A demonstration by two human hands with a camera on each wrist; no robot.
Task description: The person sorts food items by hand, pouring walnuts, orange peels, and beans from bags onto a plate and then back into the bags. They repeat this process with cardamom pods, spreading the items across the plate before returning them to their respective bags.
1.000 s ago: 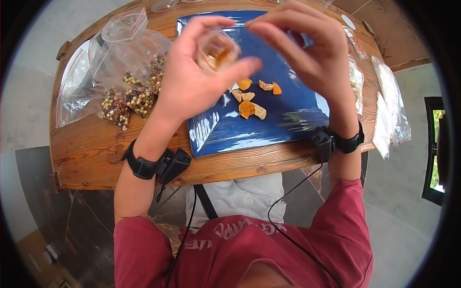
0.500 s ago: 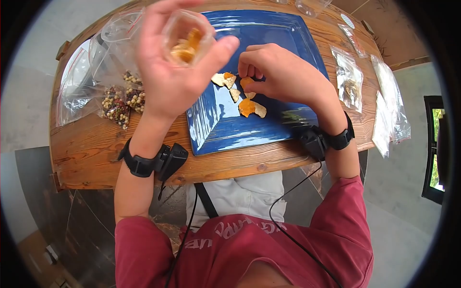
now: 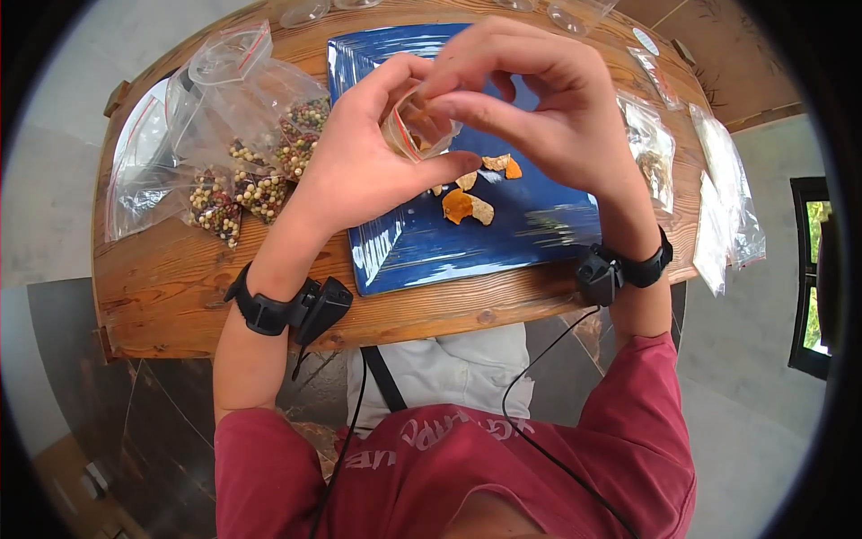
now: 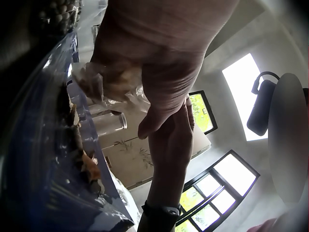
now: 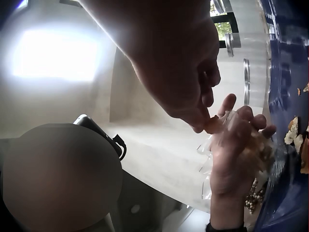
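Note:
The left hand (image 3: 364,148) grips a small clear zip bag (image 3: 416,128) by its sides, its mouth spread, over the blue plate (image 3: 539,238). Pieces of dried peel show inside the bag in the right wrist view. At the bag's mouth, the right hand (image 3: 557,108) pinches an orange-brown peel piece (image 5: 212,124) between thumb and fingers. Several peel pieces lie on the plate below the hands, among them an orange piece (image 3: 457,206) beside a pale one (image 3: 482,211). The hands hide part of the plate.
Bags of mixed peppercorns (image 3: 214,202) lie left of the plate on the wooden table (image 3: 180,305). On the right are a bag of dried material (image 3: 655,166) and flat clear bags (image 3: 718,198). Clear containers (image 3: 305,11) stand at the far edge.
The right hand has risen from the plate to the bag's mouth with a peel piece. The left hand and bag have moved right, nearer to it. Fewer pieces show on the plate.

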